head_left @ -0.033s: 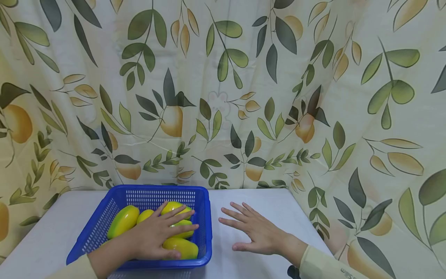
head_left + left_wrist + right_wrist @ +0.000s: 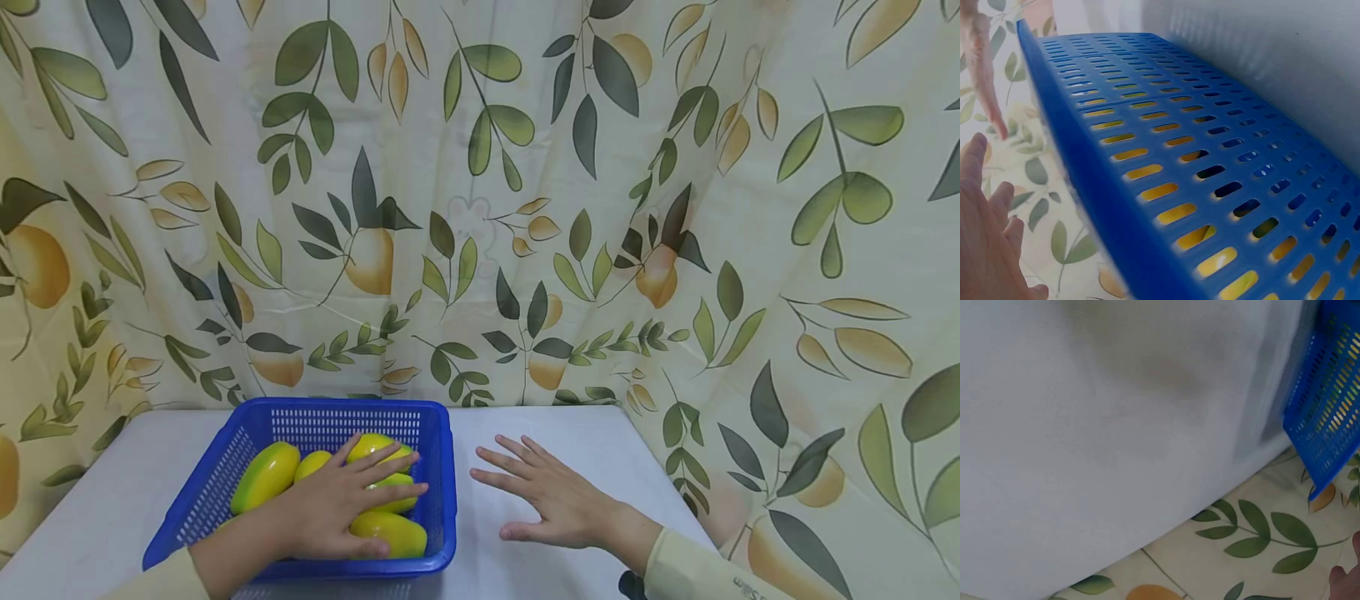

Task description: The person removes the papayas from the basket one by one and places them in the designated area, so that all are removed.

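A blue plastic basket point(image 2: 452, 467) with slotted walls stands on the left part of the table, holding several yellow-green mangoes point(image 2: 266, 477). Above the fruit my left hand point(image 2: 337, 504) hovers with its fingers spread, hiding part of the mangoes; the left wrist view has this hand above the basket's rim. To the right of the basket, my right hand point(image 2: 551, 496) is held over the table, its fingers straight and apart, touching nothing visible. Only a bit of that hand shows at the lower right corner of the right wrist view.
The table point(image 2: 585, 433) has a white cover. Behind it hangs a curtain point(image 2: 480, 333) printed with leaves and fruit, which also falls along the right side. A small dark object point(image 2: 632, 585) shows beside the right sleeve.
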`<state>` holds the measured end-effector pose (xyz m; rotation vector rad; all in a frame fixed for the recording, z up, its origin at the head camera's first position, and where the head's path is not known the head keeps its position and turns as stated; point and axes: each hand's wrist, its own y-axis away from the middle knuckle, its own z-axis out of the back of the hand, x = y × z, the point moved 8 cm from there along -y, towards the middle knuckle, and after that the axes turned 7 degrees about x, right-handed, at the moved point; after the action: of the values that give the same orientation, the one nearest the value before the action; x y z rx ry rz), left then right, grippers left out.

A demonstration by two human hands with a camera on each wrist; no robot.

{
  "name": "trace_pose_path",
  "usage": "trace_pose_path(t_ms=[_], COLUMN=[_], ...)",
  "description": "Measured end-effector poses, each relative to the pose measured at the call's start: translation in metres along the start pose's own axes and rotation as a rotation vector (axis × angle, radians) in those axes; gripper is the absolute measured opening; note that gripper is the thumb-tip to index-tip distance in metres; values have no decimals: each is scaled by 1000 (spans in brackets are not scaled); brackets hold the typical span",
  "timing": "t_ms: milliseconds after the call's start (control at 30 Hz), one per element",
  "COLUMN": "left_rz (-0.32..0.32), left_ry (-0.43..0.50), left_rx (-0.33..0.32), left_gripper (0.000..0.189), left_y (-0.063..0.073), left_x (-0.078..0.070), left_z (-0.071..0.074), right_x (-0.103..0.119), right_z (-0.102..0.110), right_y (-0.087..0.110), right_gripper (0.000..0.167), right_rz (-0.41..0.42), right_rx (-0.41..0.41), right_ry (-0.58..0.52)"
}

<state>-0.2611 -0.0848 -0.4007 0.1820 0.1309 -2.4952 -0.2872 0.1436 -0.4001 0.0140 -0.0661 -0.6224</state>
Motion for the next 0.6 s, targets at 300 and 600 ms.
trace_pose_path(t_ms=[300, 600], left_rz=[16, 113], left_ry=[-49, -113], left_rx=[-44, -104], left_gripper=[66, 71], left_y=[2, 17], left_x=[4, 17], left_z=[3, 20], right_x=[0, -1], right_z=[0, 3], right_y=[-5, -12], right_gripper=[70, 71], right_rz=[-3, -48], right_rx=[-10, -43], right_ry=[9, 1])
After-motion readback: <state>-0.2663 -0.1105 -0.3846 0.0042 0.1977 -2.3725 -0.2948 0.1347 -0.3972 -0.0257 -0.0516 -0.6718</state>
